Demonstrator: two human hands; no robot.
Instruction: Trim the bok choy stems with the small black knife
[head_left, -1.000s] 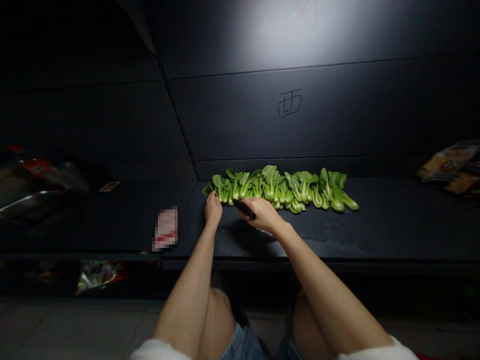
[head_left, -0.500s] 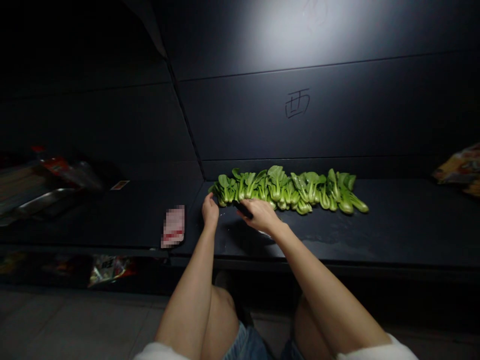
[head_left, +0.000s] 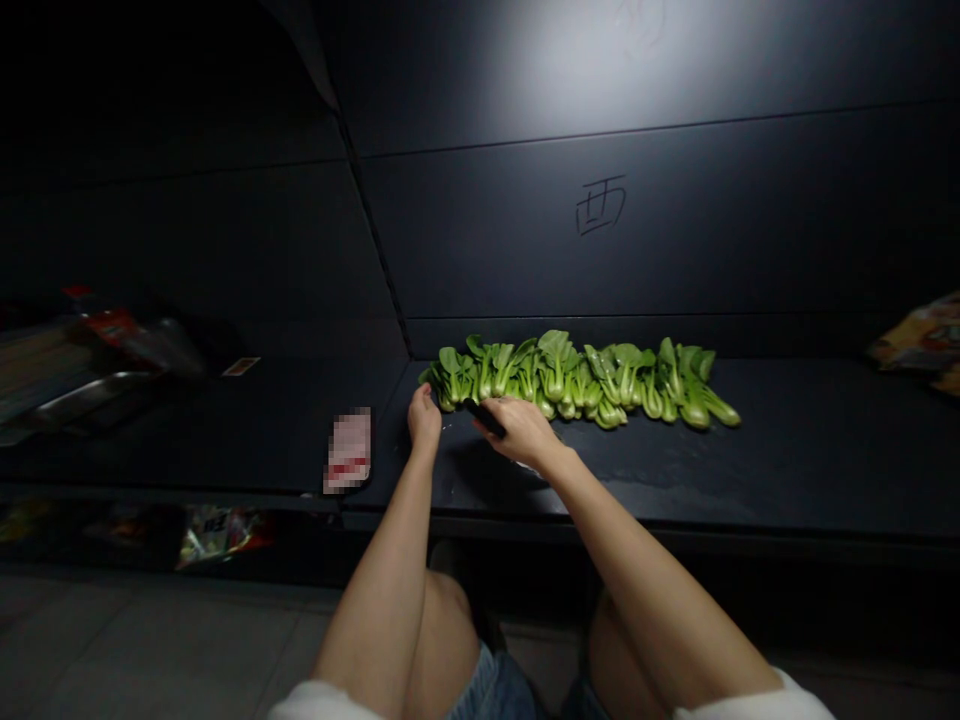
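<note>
A long row of green bok choy (head_left: 556,365) lies along the back of a dark shelf (head_left: 810,450), leaves toward the back panel and pale bases toward me. At the row's left end is my left hand (head_left: 425,415), cupped with loosely curled fingers close against the outermost leaves; whether it touches them is hard to tell. In front of the bases, my right hand (head_left: 523,430) is wrapped round what looks like a spray bottle. Its narrow black head (head_left: 484,417) points up and left, and a shiny part shows under my wrist. My hand hides most of it.
A blurred-out pack (head_left: 348,452) lies left of my arms, with a small card (head_left: 241,367) farther back. Packages (head_left: 112,335) stand at far left, another package (head_left: 919,335) at far right. A lower shelf holds bagged goods (head_left: 217,535). Wet patches mark the shelf.
The whole view has shifted very slightly. Both hands keep nearly the same places, and the bok choy has not visibly moved.
</note>
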